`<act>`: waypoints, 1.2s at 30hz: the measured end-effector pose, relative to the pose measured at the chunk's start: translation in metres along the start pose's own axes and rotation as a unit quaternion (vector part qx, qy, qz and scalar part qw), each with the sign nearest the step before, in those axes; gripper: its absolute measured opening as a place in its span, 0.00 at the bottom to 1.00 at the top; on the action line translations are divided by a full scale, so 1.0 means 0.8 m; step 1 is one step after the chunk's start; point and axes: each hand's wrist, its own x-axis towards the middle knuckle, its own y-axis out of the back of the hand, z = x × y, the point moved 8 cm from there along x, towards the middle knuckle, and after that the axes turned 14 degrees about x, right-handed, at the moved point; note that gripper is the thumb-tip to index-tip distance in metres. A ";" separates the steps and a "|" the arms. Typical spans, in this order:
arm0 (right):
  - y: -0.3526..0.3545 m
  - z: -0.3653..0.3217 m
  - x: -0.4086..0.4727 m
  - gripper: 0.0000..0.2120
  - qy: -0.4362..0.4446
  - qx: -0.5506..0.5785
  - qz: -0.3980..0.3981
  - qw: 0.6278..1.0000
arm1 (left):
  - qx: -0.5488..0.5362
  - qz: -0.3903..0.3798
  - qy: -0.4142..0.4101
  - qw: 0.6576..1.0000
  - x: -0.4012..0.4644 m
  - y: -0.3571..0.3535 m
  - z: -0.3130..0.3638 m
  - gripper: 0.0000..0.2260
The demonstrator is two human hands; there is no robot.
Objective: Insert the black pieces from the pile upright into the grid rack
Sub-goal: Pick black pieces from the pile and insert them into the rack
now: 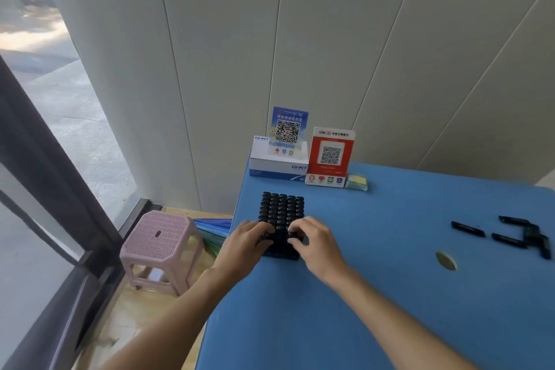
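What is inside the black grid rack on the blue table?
The grid rack holds rows of upright black pieces in its far part. The left hand and right hand cover its near rows, so whether those slots are filled cannot be seen.

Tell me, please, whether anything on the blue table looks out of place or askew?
Nothing looks damaged or spilled. The only loose items are a few black plastic pieces lying flat and scattered at odd angles on the blue table, far right of the black grid rack, which both hands are touching.
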 end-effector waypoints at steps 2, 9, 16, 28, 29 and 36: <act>-0.005 0.003 0.003 0.07 0.006 -0.030 -0.007 1.000 | 0.031 0.019 -0.008 0.999 0.000 0.002 -0.002 0.11; -0.014 0.007 0.012 0.07 0.043 -0.111 -0.013 0.993 | 0.042 0.018 -0.029 0.999 0.013 -0.006 -0.001 0.12; -0.014 0.006 0.013 0.09 0.080 -0.118 -0.009 0.990 | 0.041 0.028 -0.029 0.998 0.021 -0.008 -0.004 0.13; -0.016 0.011 0.017 0.06 0.100 -0.102 -0.007 0.990 | 0.066 0.025 -0.050 0.996 0.021 -0.009 -0.012 0.08; -0.017 0.011 0.017 0.06 0.098 -0.102 -0.008 0.990 | 0.067 0.025 -0.051 0.996 0.021 -0.011 -0.012 0.08; -0.012 0.012 0.007 0.09 0.078 -0.116 -0.015 0.990 | 0.093 0.041 -0.055 0.993 0.021 -0.014 -0.008 0.10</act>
